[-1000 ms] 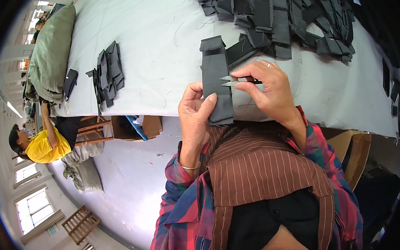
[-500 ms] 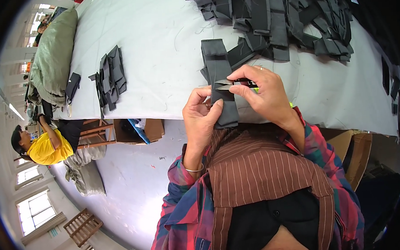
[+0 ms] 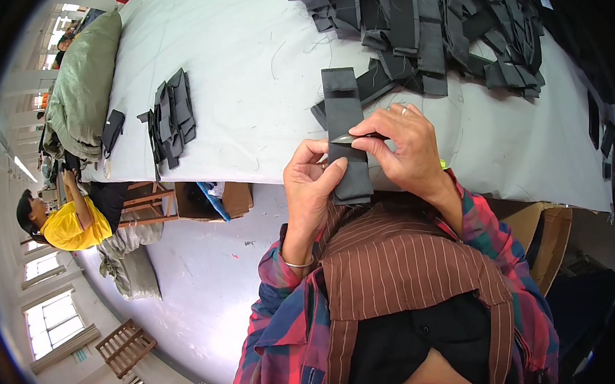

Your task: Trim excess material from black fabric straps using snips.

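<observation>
Green sack (image 3: 86, 89), wooden rack (image 3: 126, 346), yellow-shirted co-worker (image 3: 78, 228)

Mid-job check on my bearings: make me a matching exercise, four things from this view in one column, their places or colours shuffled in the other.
Things
1. Snips
2. Dark strip at the blades
3. Large heap of dark strips
4. Bulging sack

Places or colours
A. Spread over the upper right of the white table
B. Greyish green, at the picture's upper left
C. Held in the fingers of the right hand
D. Pinched by the left hand

Pairs: 1-C, 2-D, 3-A, 4-B
</observation>
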`<state>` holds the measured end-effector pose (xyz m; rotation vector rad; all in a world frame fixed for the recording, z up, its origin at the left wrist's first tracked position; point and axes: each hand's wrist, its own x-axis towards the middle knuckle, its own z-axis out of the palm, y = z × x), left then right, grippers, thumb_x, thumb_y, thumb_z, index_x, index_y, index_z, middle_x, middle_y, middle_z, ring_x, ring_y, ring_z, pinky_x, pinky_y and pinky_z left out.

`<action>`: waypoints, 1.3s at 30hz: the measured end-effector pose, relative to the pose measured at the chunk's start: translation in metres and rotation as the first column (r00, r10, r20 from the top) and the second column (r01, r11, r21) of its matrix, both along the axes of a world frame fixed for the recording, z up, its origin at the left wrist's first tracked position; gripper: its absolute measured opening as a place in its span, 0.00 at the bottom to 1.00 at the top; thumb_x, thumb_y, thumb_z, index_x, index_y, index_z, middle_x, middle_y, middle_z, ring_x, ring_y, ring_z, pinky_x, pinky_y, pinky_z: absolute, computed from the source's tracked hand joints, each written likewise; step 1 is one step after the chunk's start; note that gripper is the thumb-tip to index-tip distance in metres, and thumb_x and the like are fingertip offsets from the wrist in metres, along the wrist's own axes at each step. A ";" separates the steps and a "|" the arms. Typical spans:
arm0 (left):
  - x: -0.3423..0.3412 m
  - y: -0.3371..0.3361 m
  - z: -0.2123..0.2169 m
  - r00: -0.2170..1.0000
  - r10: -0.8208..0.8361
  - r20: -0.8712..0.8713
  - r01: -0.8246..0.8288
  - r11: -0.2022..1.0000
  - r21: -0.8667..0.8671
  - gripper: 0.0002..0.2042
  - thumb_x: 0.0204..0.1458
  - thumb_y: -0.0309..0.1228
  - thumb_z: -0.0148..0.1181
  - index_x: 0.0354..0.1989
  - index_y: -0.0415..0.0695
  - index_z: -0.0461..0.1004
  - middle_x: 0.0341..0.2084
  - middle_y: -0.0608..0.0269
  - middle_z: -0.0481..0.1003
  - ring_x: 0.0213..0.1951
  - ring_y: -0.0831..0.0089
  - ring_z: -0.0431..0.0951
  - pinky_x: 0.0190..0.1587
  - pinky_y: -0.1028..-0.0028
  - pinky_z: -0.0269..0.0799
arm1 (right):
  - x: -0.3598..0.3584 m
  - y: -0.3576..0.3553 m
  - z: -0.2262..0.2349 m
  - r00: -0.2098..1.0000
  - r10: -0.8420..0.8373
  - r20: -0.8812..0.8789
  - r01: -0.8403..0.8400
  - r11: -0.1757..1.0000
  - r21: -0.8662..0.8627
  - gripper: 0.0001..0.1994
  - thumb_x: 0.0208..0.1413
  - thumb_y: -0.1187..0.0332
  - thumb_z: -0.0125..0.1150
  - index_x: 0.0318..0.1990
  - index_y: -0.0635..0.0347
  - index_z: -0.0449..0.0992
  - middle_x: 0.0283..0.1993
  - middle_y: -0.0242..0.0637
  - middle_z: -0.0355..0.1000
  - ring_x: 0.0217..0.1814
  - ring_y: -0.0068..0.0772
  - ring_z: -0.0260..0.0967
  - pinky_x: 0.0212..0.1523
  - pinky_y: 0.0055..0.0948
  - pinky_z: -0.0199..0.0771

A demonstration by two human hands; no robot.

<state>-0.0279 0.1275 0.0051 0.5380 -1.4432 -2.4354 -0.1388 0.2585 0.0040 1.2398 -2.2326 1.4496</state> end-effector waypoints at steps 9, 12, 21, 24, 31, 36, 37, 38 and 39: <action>0.001 0.001 0.002 1.000 -0.006 -0.004 0.006 0.999 -0.034 0.09 0.48 0.13 0.55 0.37 0.36 0.70 0.40 0.59 0.74 0.40 0.77 0.73 0.44 0.78 0.71 | 0.000 0.006 0.005 0.982 0.027 0.187 -0.027 1.000 -0.002 0.06 0.44 0.67 0.66 0.29 0.54 0.75 0.24 0.29 0.72 0.25 0.33 0.65 0.30 0.29 0.59; 0.001 0.001 0.000 1.000 -0.012 0.001 0.013 0.999 -0.052 0.09 0.48 0.13 0.56 0.37 0.37 0.70 0.40 0.60 0.74 0.40 0.78 0.73 0.43 0.78 0.71 | 0.000 0.006 0.003 0.993 0.048 0.105 -0.045 0.999 -0.027 0.07 0.44 0.67 0.66 0.30 0.54 0.75 0.24 0.29 0.72 0.25 0.34 0.65 0.30 0.29 0.58; 0.005 0.002 0.001 0.999 -0.043 0.022 0.043 0.999 -0.004 0.10 0.48 0.13 0.56 0.37 0.38 0.69 0.41 0.59 0.73 0.39 0.79 0.73 0.42 0.79 0.72 | 0.002 0.007 0.006 0.998 0.023 -0.060 -0.020 0.999 0.048 0.09 0.41 0.64 0.68 0.28 0.54 0.75 0.23 0.28 0.70 0.24 0.33 0.62 0.29 0.29 0.55; 0.005 0.004 0.003 0.999 -0.048 0.011 0.048 0.998 -0.040 0.10 0.48 0.13 0.56 0.37 0.38 0.69 0.41 0.59 0.73 0.39 0.79 0.73 0.41 0.79 0.72 | 0.001 0.009 0.006 0.995 0.024 -0.097 -0.016 0.997 0.080 0.08 0.42 0.66 0.68 0.28 0.53 0.76 0.23 0.26 0.71 0.24 0.34 0.63 0.29 0.29 0.57; 0.013 0.011 0.003 0.991 -0.115 0.068 0.133 0.778 -0.614 0.10 0.46 0.13 0.56 0.37 0.34 0.70 0.40 0.57 0.74 0.39 0.79 0.73 0.42 0.79 0.69 | -0.021 0.002 0.002 0.881 -0.068 0.469 0.128 0.987 -0.096 0.12 0.47 0.69 0.66 0.39 0.60 0.74 0.36 0.33 0.74 0.33 0.28 0.68 0.37 0.25 0.67; 0.016 0.016 0.013 0.963 -0.232 0.139 0.261 0.659 -0.706 0.09 0.44 0.14 0.59 0.35 0.34 0.70 0.39 0.58 0.74 0.39 0.78 0.72 0.44 0.80 0.66 | -0.049 0.004 -0.025 0.804 -0.022 0.594 0.134 0.981 -0.144 0.08 0.52 0.71 0.63 0.38 0.63 0.73 0.32 0.28 0.71 0.33 0.18 0.64 0.35 0.20 0.65; 0.015 0.014 0.009 0.960 -0.275 0.058 0.231 0.652 -0.723 0.09 0.44 0.16 0.59 0.35 0.34 0.70 0.38 0.56 0.74 0.38 0.76 0.72 0.42 0.79 0.67 | -0.048 0.005 -0.020 0.745 0.044 0.665 0.125 0.971 -0.204 0.05 0.53 0.72 0.62 0.35 0.63 0.74 0.29 0.23 0.69 0.31 0.14 0.62 0.32 0.18 0.63; 0.015 0.013 0.005 0.948 -0.318 -0.023 0.199 0.646 -0.737 0.09 0.44 0.18 0.60 0.35 0.35 0.69 0.37 0.54 0.74 0.37 0.75 0.72 0.40 0.79 0.67 | -0.044 0.003 -0.015 0.744 0.044 0.667 0.125 0.971 -0.203 0.05 0.53 0.72 0.62 0.35 0.63 0.74 0.29 0.23 0.69 0.31 0.14 0.62 0.32 0.18 0.63; 0.014 0.013 0.004 0.948 -0.318 -0.022 0.200 0.645 -0.737 0.09 0.44 0.18 0.60 0.35 0.35 0.69 0.37 0.54 0.74 0.37 0.75 0.72 0.40 0.79 0.67 | -0.039 0.002 -0.010 0.645 0.172 0.745 0.129 0.936 -0.328 0.04 0.54 0.73 0.62 0.35 0.61 0.74 0.27 0.22 0.68 0.27 0.13 0.59 0.29 0.17 0.60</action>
